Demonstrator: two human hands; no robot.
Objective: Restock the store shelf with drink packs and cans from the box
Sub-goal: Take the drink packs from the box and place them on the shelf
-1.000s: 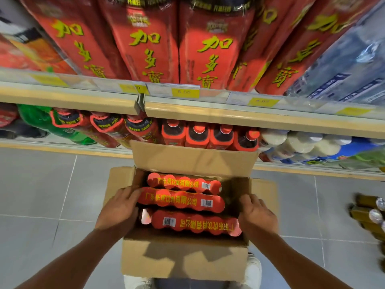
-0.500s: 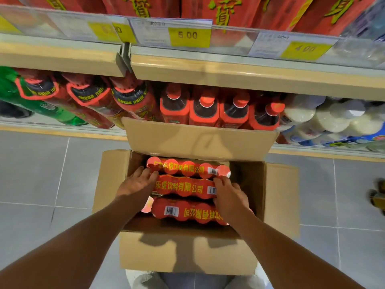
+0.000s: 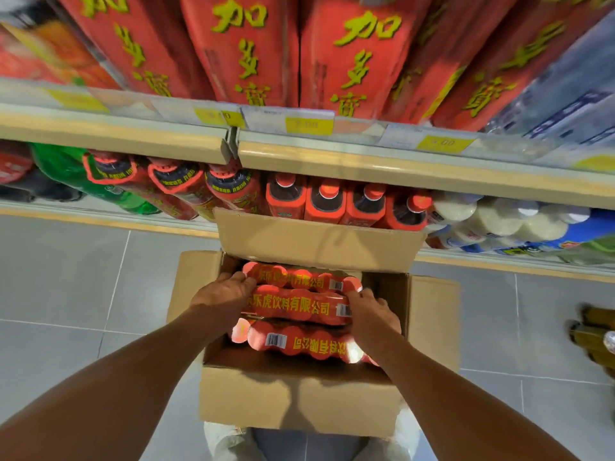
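Below the shelf (image 3: pixel 399 164), on the tiled floor (image 3: pixel 66 277): one open cardboard box (image 3: pixel 299 400), flaps out, far flap leaning toward the lower shelf row.

Contents, as I count them: three red shrink-wrapped drink packs lying side by side, each with its long axis running left to right, parallel to the shelf front.
- far pack (image 3: pixel 299 277): against the far flap, barcode at its right end.
- middle pack (image 3: pixel 296 306): sits a little higher than its neighbours; yellow lettering reads upright from my view, barcode at the right end.
- near pack (image 3: pixel 306 342): lettering inverted, barcode toward the left end.

Hands: left hand (image 3: pixel 226 294) covers the left end of the middle pack, fingers (image 3: pixel 244 281) curled over it and reaching the far pack's edge. Right hand (image 3: pixel 372 317) holds the right end, fingers (image 3: pixel 354 296) bent round the end of the wrap. I read both as gripping the middle pack.

Stock on display: tall red cartons (image 3: pixel 239 51) with yellow characters on the upper level; yellow price tags (image 3: pixel 309 123) along the edge; beneath, red-capped bottles (image 3: pixel 326 204), white bottles (image 3: pixel 499 217) to the right, a green bottle (image 3: pixel 66 171) to the left
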